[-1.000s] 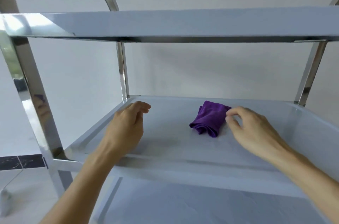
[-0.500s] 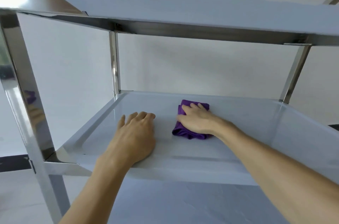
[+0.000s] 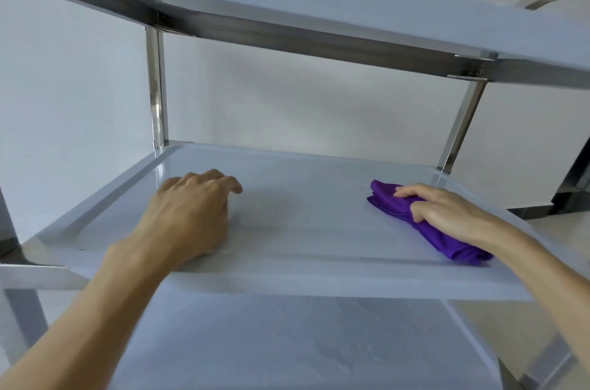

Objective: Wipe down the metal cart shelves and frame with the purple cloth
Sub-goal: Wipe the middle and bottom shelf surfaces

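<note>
Half a second back my right hand (image 3: 447,214) had the cloth (image 3: 424,226) pinned near the middle of the shelf (image 3: 303,230), just beside my left hand; now it's way over on the right side, close to the shelf's right edge. That's one long sweep across, so I'd judge the middle stretch of this shelf has had a pass and the wiping is properly under way. A second ago the cloth lay loose in a bunch with my fingers only reaching for it.

My right hand lies on top of the cloth, fingers curled and bunching the fabric as they press it to the shelf. My left hand (image 3: 191,214) holds nothing: it rests on the shelf's left part, fingers loosely bent, bracing me.

The cloth is a deep purple, soft and folded into a long roll, stretching from under my fingers back towards the front edge. It sits flat against the pale, glossy shelf surface. The top shelf (image 3: 319,0) above, the bottom shelf (image 3: 287,341) below and the shiny posts (image 3: 157,89) look still to do, I'd say.
</note>
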Motion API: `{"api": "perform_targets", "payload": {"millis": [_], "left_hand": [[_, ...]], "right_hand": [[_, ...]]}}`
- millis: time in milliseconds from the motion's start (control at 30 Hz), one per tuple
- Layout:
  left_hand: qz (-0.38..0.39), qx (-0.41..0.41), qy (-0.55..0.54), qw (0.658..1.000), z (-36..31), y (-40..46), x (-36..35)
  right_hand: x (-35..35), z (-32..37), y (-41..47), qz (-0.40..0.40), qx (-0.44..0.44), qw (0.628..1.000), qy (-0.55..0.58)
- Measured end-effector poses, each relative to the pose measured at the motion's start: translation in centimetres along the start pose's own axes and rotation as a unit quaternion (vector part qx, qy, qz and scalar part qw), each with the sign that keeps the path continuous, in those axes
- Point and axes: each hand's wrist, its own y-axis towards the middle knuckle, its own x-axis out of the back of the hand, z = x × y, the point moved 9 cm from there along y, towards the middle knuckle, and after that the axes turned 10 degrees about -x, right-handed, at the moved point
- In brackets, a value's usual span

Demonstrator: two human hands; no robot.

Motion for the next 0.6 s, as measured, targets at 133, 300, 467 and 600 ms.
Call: {"api": "perform_targets", "payload": {"millis": [133,300,467,600], "left_hand": [[0.013,-0.04,-0.05,0.998,-4.7,1.6,-1.6],[0.096,-0.057,-0.043,0.993,-6.2,2.5,-4.6],[0.103,-0.046,-0.095,0.989,-5.7,2.0,-4.3],[0.097,-0.041,-0.1,0.989,-6.0,2.1,-4.0]], "right_hand": [[-2.4,3.7,1.5,-0.04,0.016,0.996,-0.084],[-8.1,11.9,-2.3,-0.017,0.166,0.972,-0.167],[-7.3,9.6,-6.0,0.035,0.236,0.963,-0.129],[-1.6,0.7,-4.9,0.026,0.149,0.983,-0.099]]}}
